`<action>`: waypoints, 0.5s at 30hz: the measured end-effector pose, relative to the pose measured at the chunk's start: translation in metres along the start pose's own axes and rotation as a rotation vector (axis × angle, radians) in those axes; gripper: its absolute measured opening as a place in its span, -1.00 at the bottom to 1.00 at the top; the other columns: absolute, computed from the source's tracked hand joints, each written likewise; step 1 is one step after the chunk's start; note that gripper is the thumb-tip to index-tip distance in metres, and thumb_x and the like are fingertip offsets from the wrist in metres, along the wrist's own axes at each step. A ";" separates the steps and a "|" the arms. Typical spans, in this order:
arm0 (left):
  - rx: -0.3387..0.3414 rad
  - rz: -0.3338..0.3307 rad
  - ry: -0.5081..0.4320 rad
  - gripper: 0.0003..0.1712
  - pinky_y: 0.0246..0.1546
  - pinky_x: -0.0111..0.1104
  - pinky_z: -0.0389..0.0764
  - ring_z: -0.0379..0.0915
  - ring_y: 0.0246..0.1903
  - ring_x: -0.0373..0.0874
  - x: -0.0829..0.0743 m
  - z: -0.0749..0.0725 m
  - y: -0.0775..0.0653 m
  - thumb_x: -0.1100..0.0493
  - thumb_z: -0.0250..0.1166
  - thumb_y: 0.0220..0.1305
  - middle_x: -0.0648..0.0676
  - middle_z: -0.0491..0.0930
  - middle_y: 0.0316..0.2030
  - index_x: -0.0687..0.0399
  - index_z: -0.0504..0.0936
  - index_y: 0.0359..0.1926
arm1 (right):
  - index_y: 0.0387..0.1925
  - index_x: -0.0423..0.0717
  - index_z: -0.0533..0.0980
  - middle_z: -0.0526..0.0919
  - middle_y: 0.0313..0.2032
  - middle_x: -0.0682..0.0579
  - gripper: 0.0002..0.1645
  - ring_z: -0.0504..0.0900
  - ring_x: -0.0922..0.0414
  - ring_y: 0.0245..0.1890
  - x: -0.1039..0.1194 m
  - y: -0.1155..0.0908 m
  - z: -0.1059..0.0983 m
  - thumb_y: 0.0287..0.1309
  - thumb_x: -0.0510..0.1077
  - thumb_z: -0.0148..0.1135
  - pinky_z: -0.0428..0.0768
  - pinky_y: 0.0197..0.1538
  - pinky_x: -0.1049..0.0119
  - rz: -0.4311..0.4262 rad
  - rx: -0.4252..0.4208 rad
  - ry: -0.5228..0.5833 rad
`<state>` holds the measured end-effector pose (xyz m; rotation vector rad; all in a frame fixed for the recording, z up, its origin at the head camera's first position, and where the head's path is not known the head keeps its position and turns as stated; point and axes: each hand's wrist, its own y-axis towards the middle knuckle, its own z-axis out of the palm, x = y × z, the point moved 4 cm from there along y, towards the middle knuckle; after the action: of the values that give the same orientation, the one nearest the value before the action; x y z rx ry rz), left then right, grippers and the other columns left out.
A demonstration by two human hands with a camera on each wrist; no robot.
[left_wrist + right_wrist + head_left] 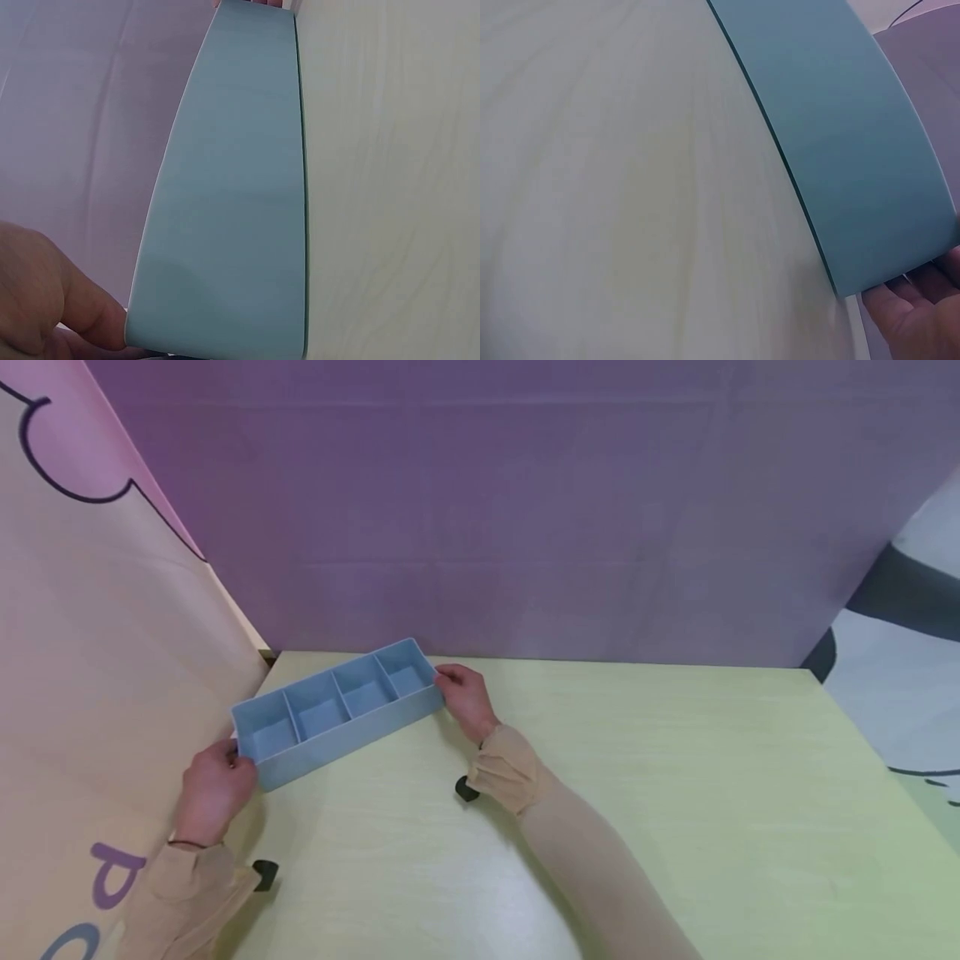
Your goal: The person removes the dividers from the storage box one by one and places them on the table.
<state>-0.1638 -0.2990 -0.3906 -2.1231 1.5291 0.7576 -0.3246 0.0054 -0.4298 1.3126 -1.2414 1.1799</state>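
A light blue organizer box (352,727) with several compartments in a row lies at a slant near the table's back left, its inside bare. My left hand (216,787) grips its near left end, thumb at the rim. At the far right end, my right hand (467,697) holds the short wall. The left wrist view shows the box's long side wall (225,187) with the left thumb (94,315) at its corner. In the right wrist view, the right fingers (889,307) lie against the end wall, partly hidden by the box.
A pale wooden table (675,793) stretches to the right and front. Behind its back edge hangs a purple cloth (525,510). A printed pale sheet (97,652) borders the left, and another printed sheet (900,685) the right. Dark wrist-mounted pieces (467,788) stick out near the cuffs.
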 end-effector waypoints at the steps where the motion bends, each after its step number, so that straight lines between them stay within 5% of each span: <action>1: -0.002 0.001 0.000 -0.48 -0.59 -0.26 0.33 0.40 -0.44 0.12 0.000 0.000 0.000 0.30 -0.14 0.18 0.42 0.48 -0.24 0.57 0.38 0.10 | -0.02 -0.29 0.57 0.64 -0.11 -0.11 -0.69 0.56 0.11 -0.14 0.000 0.000 0.000 0.24 -0.22 0.17 0.54 -0.06 0.29 -0.003 0.000 0.002; 15: -0.013 -0.003 -0.001 -0.49 -0.56 -0.27 0.34 0.42 -0.40 0.14 0.000 -0.001 0.000 0.29 -0.14 0.21 0.44 0.49 -0.17 0.55 0.40 0.11 | 0.01 -0.31 0.55 0.63 -0.09 -0.12 -0.66 0.56 0.10 -0.12 -0.001 -0.004 -0.002 0.25 -0.20 0.16 0.54 -0.04 0.28 0.000 0.016 0.022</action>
<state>-0.1640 -0.2992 -0.3899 -2.1340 1.5239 0.7686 -0.3203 0.0076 -0.4303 1.3079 -1.2194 1.2032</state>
